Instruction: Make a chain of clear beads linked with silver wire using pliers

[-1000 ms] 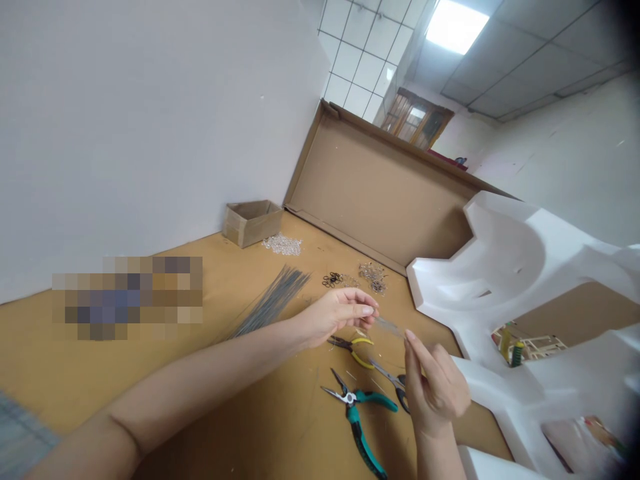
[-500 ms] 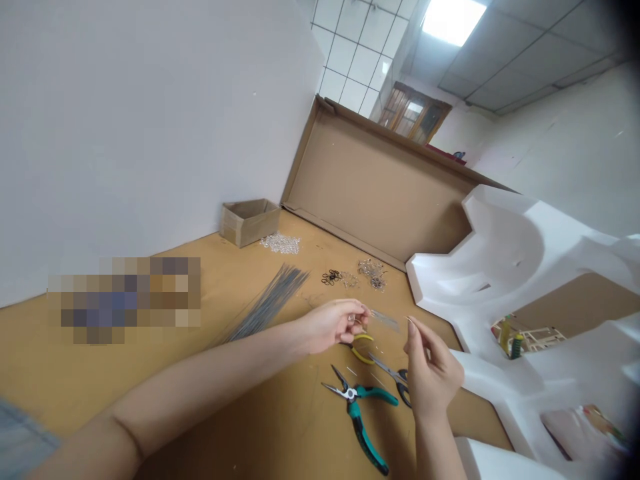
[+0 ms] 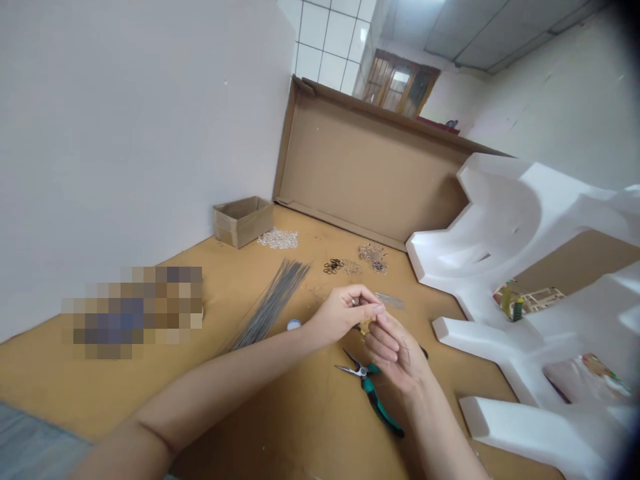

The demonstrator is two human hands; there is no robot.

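Observation:
My left hand (image 3: 345, 310) and my right hand (image 3: 395, 350) meet fingertip to fingertip above the brown cardboard work surface (image 3: 270, 400). The left fingers pinch a thin metal pin with a small ring; the right fingertips touch the same spot, and what they hold is too small to tell. Under the hands lie green-handled pliers (image 3: 373, 393), with yellow-handled pliers mostly hidden behind my fingers. A small clear bag (image 3: 390, 300) lies just beyond the hands.
A fan of grey wires (image 3: 273, 303) lies left of my hands. Black rings (image 3: 333, 267), metal findings (image 3: 373, 257) and clear beads (image 3: 277, 238) lie farther back, beside a small cardboard box (image 3: 243, 220). White foam packing (image 3: 505, 253) fills the right; an upright cardboard sheet (image 3: 365, 173) stands behind.
My right hand has moved left and closed in on the left hand's fingertips; earlier the hands were apart. The view has tipped downward.

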